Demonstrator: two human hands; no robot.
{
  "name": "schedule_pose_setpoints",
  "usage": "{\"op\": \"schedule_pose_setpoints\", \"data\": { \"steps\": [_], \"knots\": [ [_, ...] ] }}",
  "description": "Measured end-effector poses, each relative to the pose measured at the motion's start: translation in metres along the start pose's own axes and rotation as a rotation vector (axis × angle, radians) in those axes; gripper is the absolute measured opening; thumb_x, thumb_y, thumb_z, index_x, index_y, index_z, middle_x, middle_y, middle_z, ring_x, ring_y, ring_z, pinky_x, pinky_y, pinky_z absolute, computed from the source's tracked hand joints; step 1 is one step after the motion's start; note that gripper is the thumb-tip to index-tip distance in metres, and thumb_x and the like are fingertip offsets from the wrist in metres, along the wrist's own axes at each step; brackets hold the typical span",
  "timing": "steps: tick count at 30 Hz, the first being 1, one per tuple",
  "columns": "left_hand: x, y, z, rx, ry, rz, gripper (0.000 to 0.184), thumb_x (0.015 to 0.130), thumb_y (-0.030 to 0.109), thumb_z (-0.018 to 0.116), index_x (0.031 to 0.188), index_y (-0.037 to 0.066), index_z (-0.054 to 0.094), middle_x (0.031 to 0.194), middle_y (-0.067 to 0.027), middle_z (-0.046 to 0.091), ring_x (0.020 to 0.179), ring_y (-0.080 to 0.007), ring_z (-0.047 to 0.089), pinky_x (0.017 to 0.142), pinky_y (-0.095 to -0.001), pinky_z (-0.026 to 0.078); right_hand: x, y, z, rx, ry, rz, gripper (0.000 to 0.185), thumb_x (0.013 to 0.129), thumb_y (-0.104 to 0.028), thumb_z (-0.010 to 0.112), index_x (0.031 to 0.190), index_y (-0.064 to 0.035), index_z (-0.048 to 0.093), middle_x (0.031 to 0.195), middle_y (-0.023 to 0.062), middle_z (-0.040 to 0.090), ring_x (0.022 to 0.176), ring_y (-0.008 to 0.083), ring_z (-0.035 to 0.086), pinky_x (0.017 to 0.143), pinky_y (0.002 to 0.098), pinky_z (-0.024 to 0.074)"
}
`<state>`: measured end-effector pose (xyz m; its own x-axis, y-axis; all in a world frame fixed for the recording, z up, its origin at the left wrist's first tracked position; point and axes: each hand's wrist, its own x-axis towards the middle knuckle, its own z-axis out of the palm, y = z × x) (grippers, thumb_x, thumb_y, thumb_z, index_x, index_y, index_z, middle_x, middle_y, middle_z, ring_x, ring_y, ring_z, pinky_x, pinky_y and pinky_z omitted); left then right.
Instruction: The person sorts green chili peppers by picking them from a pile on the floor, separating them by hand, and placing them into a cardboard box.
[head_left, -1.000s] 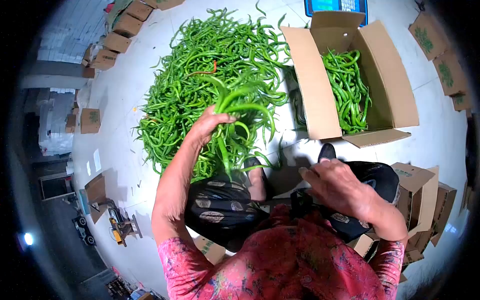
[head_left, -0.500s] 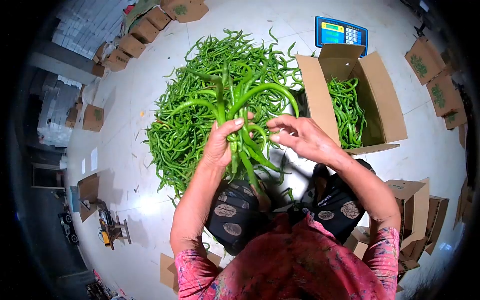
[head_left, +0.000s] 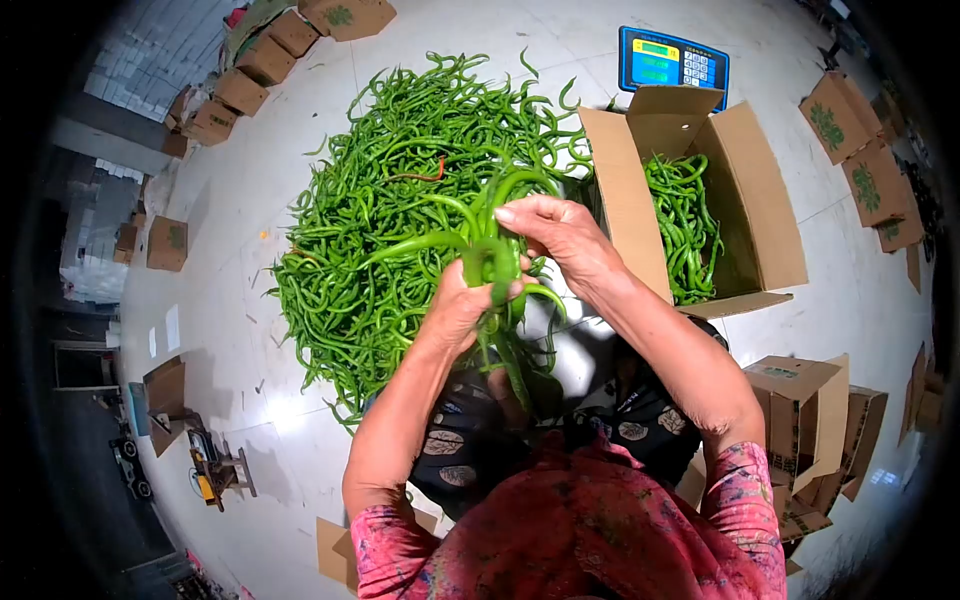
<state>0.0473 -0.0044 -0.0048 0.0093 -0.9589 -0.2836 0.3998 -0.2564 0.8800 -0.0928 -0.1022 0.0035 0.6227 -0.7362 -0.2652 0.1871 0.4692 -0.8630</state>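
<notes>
My left hand point(head_left: 455, 308) is wrapped round a bunch of long green chili peppers point(head_left: 487, 262), their curved ends fanning out above and below the fist. At the bunch's upper right, my right hand point(head_left: 572, 242) closes thumb and forefinger on a green chili pepper. Part of the bunch is smeared by motion. Behind and left of the hands, a big heap of green chili peppers point(head_left: 370, 230) lies on the floor, with a red chili pepper point(head_left: 432, 174) on top. To the right, an open cardboard box point(head_left: 630, 190) holds more green chili peppers point(head_left: 683, 230).
A blue-framed scale display point(head_left: 673, 66) stands behind the box. Empty cartons point(head_left: 800, 400) are stacked at lower right. More cartons point(head_left: 265, 62) line the far left, and others point(head_left: 845, 120) the right. A small wooden stool point(head_left: 222, 465) sits at lower left.
My right hand has moved up and left from beside the bunch and now pinches a chili pepper in it. The left hand, still gripping the bunch, has turned and sits slightly lower.
</notes>
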Motion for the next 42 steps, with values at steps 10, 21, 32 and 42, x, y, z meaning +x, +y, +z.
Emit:
{"op": "schedule_pose_setpoints", "data": {
  "steps": [10, 21, 32, 42],
  "knots": [
    [-0.003, -0.014, 0.004, 0.214, -0.010, -0.071, 0.043, 0.074, 0.006, 0.072, 0.114, -0.001, 0.057, 0.104, -0.0067, 0.062, 0.093, -0.0163, 0.060, 0.086, -0.0300, 0.048, 0.011, -0.002, -0.017, 0.028, 0.100, 0.016, 0.015, 0.086, -0.020, 0.067, 0.078, -0.0074, 0.062, 0.070, 0.0006, 0.059, 0.064, 0.0095, 0.057, 0.057, 0.0242, 0.0444],
    [0.001, -0.022, -0.003, -0.027, 0.087, -0.081, 0.044, 0.070, 0.010, 0.074, 0.110, -0.001, 0.057, 0.096, -0.0079, 0.064, 0.086, -0.0185, 0.064, 0.081, -0.0316, 0.051, -0.005, -0.033, -0.051, 0.232, 0.169, -0.096, 0.010, 0.088, -0.011, 0.061, 0.092, -0.0035, 0.056, 0.076, -0.0011, 0.050, 0.056, 0.0050, 0.040, 0.047, 0.0202, 0.0311],
    [0.019, -0.028, 0.016, 0.554, 0.081, 0.482, 0.063, 0.075, 0.000, 0.062, 0.136, 0.002, 0.045, 0.116, -0.0071, 0.060, 0.102, -0.0134, 0.056, 0.092, -0.0261, 0.043, -0.009, 0.021, 0.014, -0.329, 0.126, -0.074, 0.020, 0.080, -0.020, 0.074, 0.091, -0.0077, 0.062, 0.080, -0.0019, 0.060, 0.072, 0.0081, 0.052, 0.066, 0.0249, 0.0420],
    [0.007, -0.040, 0.005, 0.171, 0.056, 0.066, 0.051, 0.075, 0.002, 0.067, 0.123, 0.003, 0.051, 0.103, -0.0029, 0.061, 0.088, -0.0106, 0.056, 0.079, -0.0272, 0.047, 0.013, -0.019, -0.033, 0.128, 0.085, -0.142, 0.031, 0.080, -0.016, 0.077, 0.104, -0.0057, 0.061, 0.087, 0.0060, 0.067, 0.076, 0.0106, 0.059, 0.061, 0.0232, 0.0427]
  ]
}}
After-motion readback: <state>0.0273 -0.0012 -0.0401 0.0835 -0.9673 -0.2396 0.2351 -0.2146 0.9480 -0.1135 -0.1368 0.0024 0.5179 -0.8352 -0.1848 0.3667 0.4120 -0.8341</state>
